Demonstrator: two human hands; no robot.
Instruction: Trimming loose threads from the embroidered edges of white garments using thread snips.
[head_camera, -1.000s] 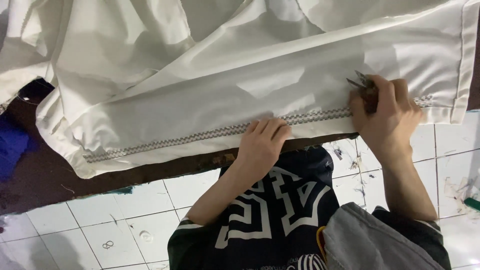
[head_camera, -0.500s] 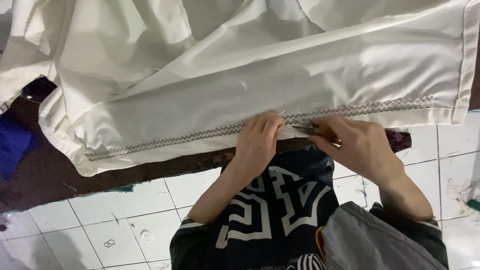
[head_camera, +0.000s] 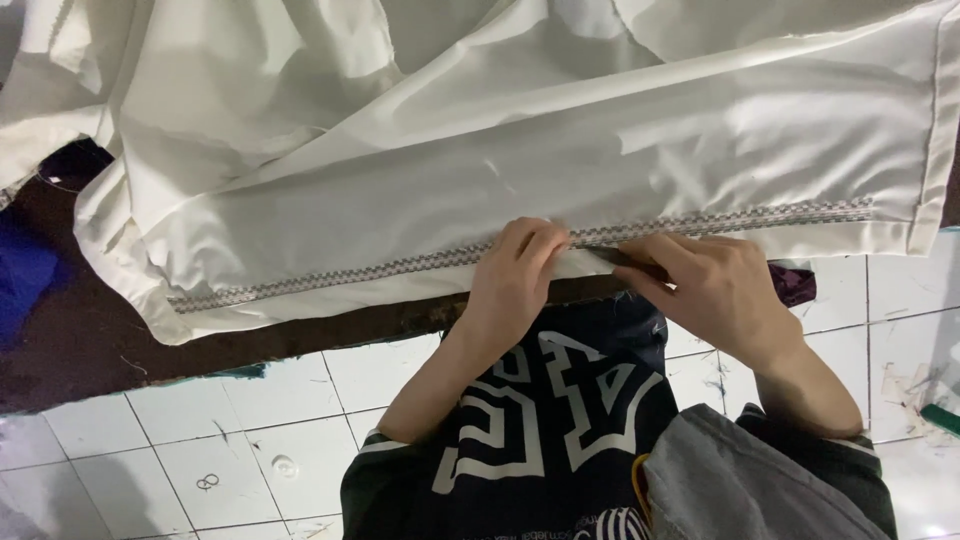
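since one second ago, right hand (head_camera: 715, 295) has travelled along the seam from the far right part of the cloth toward the middle, and now it sits just beside left hand (head_camera: 515, 275); left hand has hardly shifted, and the white garment (head_camera: 480, 150) lies as before.

white garment is spread over a dark table (head_camera: 90, 340), with its lower edge hanging a little past the table edge, close to the person's body. along this edge runs a grey zigzag trim (head_camera: 330, 275), from the left end to the right hem. i think the edge is pulled near so that the trim is easy to see and to reach.

left hand lies with curled fingers on the fabric at the trim, pressing and pinching the edge; this keeps the cloth flat and tight at the working spot. its grip is closed on the fabric edge.

right hand is closed around a small dark tool (head_camera: 625, 260), thin and pointed; its tip touches the cloth just under the trim, next to the left fingers. what kind of tool it is, i cannot tell, maybe a small cutter for threads. the two hands stay close because the tip needs tight cloth beside it.

below the table there is a white tiled floor (head_camera: 200, 430), and the person's dark patterned shirt (head_camera: 540, 420) and grey cloth (head_camera: 740, 490) on the lap.
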